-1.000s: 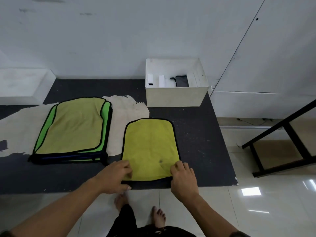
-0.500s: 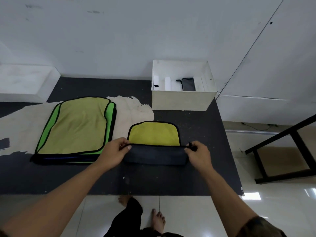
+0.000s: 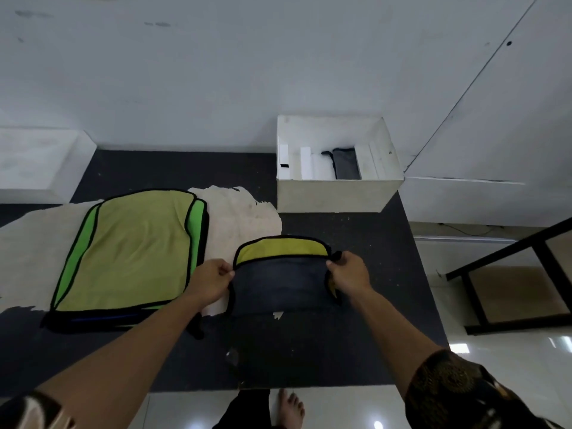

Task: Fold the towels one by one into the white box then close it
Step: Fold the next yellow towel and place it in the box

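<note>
Left hand (image 3: 213, 281), right hand (image 3: 348, 272): pinch grip on the yellow towel (image 3: 280, 286) corners — uneven pull, fold could land crooked.

- The head camera sat above the near edge of the dark table (image 3: 309, 351), looking forward and steeply down at close range.
- It faced the wall (image 3: 278, 57), with the white box (image 3: 334, 193) mid-frame.

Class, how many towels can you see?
4: yellow towel pinched by left hand and right hand; grey towel in white box; olive towel, green towel stacked left; more may hide beneath.
</note>
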The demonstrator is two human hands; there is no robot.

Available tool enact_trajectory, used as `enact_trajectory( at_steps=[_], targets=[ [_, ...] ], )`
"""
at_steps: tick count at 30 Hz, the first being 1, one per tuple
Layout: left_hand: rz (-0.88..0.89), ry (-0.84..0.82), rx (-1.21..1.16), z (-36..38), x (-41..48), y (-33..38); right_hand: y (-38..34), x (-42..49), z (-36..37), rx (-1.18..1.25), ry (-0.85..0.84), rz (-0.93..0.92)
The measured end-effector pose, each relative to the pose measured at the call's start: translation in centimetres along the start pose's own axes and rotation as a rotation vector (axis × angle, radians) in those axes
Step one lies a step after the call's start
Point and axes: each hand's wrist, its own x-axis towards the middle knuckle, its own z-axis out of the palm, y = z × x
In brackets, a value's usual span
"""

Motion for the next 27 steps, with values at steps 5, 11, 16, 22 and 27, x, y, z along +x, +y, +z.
enact_trajectory(
  at_steps=[5, 11, 16, 22, 27],
  targets=[
    [0.013, 0.107, -0.038, -1.0, 1.7, 1.3, -2.1, 1.0, -0.2, 0.063, 0.136, -0.038],
    [-0.112, -0.053, -0.165, -0.8, 3.8, 1.5, -2.5, 2.7, 0.6, -0.123, 0.05, 0.049],
    [-0.099, 0.009, -0.213, -0.3, 3.9, 1.0, -1.9, 3.1, 1.0, -0.208, 0.072, 0.065],
    [-0.111, 0.08, -0.228, -0.5, 2.5, 1.2, -1.6, 1.3, 0.7, -0.283, 0.13, 0.04],
    [-0.229, 0.14, -0.099, 1.0, -1.0, 0.7, 0.1, -1.5, 1.8, -0.435, 0.144, 0.057]
  ],
)
